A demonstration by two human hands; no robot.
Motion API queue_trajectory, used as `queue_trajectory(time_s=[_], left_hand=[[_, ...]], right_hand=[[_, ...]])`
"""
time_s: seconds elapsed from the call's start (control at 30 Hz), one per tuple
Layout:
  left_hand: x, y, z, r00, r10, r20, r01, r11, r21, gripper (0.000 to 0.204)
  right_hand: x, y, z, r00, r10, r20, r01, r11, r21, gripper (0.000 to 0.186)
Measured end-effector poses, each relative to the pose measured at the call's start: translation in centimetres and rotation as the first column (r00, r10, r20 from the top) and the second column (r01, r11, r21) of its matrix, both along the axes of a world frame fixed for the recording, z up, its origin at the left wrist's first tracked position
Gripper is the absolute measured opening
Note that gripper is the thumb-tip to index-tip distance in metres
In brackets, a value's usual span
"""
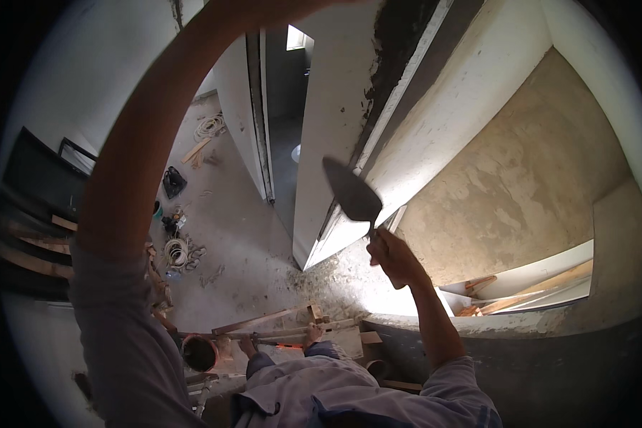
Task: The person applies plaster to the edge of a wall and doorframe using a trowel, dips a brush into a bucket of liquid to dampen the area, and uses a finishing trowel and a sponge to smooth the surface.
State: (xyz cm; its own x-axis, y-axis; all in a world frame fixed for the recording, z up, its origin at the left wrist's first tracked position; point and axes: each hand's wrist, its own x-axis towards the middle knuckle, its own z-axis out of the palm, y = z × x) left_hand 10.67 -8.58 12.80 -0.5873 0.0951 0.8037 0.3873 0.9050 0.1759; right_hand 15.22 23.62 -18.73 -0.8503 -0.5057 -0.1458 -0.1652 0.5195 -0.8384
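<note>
My right hand (396,258) is wrapped round the handle of a pointed trowel (353,191). Its dark blade points up and to the left, in front of the lower part of a white wall edge (335,143). Dark fresh-looking mortar (399,43) runs along that edge beside a pale straight strip (406,78). My left arm is raised in an arc across the left side; the edge of my left hand (292,10) shows at the top rim near the wall, its fingers out of sight.
I stand barefoot on wooden planks (264,332) above the floor. Beside my feet hangs or stands an orange-rimmed bucket (200,353); which, I cannot tell. Below lie coiled cable (177,253) and a dark case (173,182). A low wall (521,328) curves along the right, with timber (535,285) beyond.
</note>
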Motion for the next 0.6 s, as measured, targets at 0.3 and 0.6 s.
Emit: queue_trajectory(time_s=[0.3,0.6], left_hand=[[22.7,-16.0,-47.9,0.347,-0.134,0.928,-0.14,0.971,0.192,0.091],[43.5,-13.2,-70.5,-0.384,-0.367,0.847,-0.484,0.861,0.154,0.103]], right_hand=[[-2.4,-8.0,17.3,0.74,0.022,-0.672,0.175,0.959,0.225,0.029],[-0.4,-11.1,33.2,0.759,-0.272,-0.592,0.508,0.816,0.276,0.027]])
